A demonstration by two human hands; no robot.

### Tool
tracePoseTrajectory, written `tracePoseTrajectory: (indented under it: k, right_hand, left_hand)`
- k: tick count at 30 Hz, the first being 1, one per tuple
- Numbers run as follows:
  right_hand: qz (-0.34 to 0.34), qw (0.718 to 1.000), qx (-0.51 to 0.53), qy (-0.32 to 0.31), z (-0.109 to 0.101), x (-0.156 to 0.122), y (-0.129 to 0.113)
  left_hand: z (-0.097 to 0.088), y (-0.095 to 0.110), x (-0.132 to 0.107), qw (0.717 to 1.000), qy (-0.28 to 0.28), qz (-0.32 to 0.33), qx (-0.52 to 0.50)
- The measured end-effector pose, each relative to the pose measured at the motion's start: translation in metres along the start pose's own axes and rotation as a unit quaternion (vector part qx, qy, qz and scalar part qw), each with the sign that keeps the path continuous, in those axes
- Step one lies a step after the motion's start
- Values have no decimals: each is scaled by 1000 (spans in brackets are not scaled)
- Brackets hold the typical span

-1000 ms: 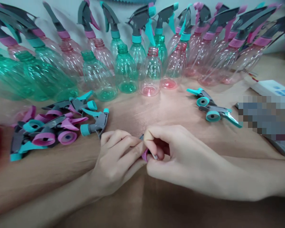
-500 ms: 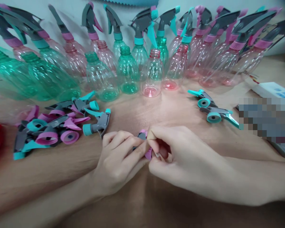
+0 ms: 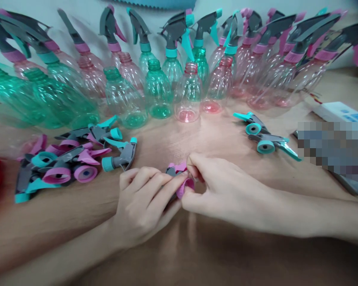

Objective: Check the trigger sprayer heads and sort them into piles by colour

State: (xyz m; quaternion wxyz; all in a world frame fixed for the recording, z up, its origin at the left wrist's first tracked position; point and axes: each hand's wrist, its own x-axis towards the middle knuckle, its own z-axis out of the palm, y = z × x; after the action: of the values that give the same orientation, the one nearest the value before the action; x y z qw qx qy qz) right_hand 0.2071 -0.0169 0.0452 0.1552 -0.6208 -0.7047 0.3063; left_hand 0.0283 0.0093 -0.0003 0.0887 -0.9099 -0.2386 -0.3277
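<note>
Both hands meet at the middle of the wooden table (image 3: 214, 135) around one grey and pink spray trigger head (image 3: 179, 178). My left hand (image 3: 143, 206) wraps its fingers round the grey body from the left. My right hand (image 3: 223, 194) pinches at the pink screw cap with thumb and fingertips. Most of the head is hidden inside the fingers. The nearest loose piece is a grey and teal trigger head (image 3: 121, 157), just left of my left hand.
A pile of pink and teal trigger heads (image 3: 59, 163) lies at the left. Two teal trigger heads (image 3: 262, 137) lie at the right. Several green and pink plastic bottles (image 3: 158, 85), some capped, line the back. A white box (image 3: 343, 113) sits far right.
The trigger head has come further out of the fingers, its pink cap now showing more. My right hand's fingers have shifted from a closed curl to a pinch on the cap.
</note>
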Motion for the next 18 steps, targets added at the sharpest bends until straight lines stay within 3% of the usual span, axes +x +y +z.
tracePoseTrajectory:
  k: [4, 11, 18]
  right_hand:
    - [-77, 988, -126, 46, 3, 1, 3]
    - [-192, 922, -264, 211, 19, 0, 8]
    - [-220, 910, -287, 203, 21, -8, 8]
  left_hand:
    - [-1, -3, 5, 998, 1, 23, 65]
    - [0, -7, 9, 991, -25, 36, 123]
    - [2, -5, 8, 993, -33, 30, 108]
